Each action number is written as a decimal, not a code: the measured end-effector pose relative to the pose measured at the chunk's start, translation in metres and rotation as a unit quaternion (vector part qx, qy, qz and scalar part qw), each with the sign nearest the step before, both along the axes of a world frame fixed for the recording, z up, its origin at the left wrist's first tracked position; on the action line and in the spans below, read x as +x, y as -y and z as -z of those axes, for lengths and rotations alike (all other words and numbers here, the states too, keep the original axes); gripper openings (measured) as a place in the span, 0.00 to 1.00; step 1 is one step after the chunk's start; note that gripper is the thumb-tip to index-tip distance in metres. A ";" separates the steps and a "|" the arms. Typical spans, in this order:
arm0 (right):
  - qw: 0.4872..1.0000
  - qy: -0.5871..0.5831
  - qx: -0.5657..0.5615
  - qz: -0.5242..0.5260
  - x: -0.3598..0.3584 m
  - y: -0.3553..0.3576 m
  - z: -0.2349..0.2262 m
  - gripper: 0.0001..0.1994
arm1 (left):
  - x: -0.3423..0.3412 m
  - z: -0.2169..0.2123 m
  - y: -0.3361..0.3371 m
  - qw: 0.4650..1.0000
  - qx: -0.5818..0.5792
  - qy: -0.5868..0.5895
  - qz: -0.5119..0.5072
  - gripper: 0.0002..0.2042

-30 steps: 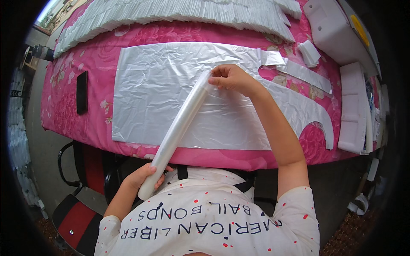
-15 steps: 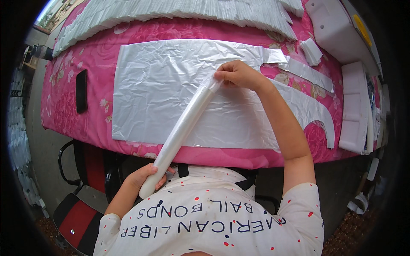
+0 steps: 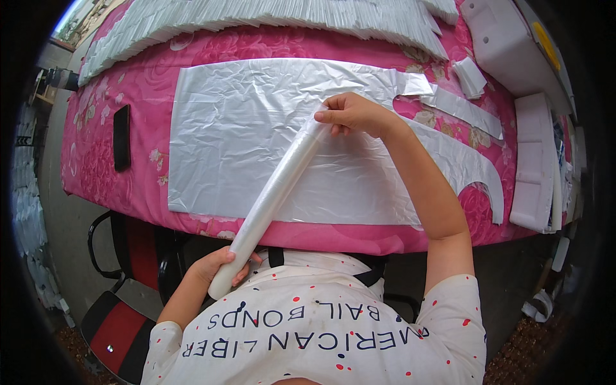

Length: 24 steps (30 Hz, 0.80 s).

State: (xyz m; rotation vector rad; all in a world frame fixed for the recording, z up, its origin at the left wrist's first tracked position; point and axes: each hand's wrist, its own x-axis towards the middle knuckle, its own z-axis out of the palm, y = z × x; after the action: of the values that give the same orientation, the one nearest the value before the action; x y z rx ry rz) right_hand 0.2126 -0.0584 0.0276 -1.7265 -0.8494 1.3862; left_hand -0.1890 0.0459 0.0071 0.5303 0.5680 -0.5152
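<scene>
A long white roll of thin plastic film (image 3: 273,191) slants from my body up over the table. My left hand (image 3: 218,267) wraps round its lower end, close to my shirt. At the upper end, my right hand (image 3: 350,115) pinches the thin, see-through tip of the film between thumb and fingers. Beneath the roll lies a flat, crinkled silvery-white plastic bag (image 3: 218,135), with a handle-shaped cutout at its right side.
The table wears a pink floral cloth (image 3: 83,147). A black phone (image 3: 121,138) lies at the left. Stacked folded white bags (image 3: 269,18) line the far edge. White foam boxes (image 3: 531,160) stand at the right. Red-and-black chairs (image 3: 119,330) are at the lower left.
My right hand has shifted slightly left at the roll's upper tip, its thumb now further along the film. My left hand and the bag on the table stay put.
</scene>
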 end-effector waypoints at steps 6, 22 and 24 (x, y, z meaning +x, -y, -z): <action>0.999 0.029 0.035 0.000 -0.003 0.005 -0.001 0.12 | 0.005 -0.006 -0.001 1.000 0.027 0.008 0.010 0.36; 0.957 0.185 -0.001 0.222 0.123 0.102 -0.001 0.09 | -0.020 -0.017 -0.045 0.937 0.153 0.045 0.311 0.26; 0.958 0.205 0.011 0.199 0.112 0.085 0.001 0.08 | 0.015 -0.035 -0.047 0.906 0.221 0.090 0.348 0.24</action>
State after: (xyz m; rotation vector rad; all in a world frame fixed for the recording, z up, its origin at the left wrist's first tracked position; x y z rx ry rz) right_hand 0.3241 -0.1436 0.0265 -2.0672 -0.6728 0.7621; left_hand -0.1741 0.0926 0.0421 1.2229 0.2992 -1.0118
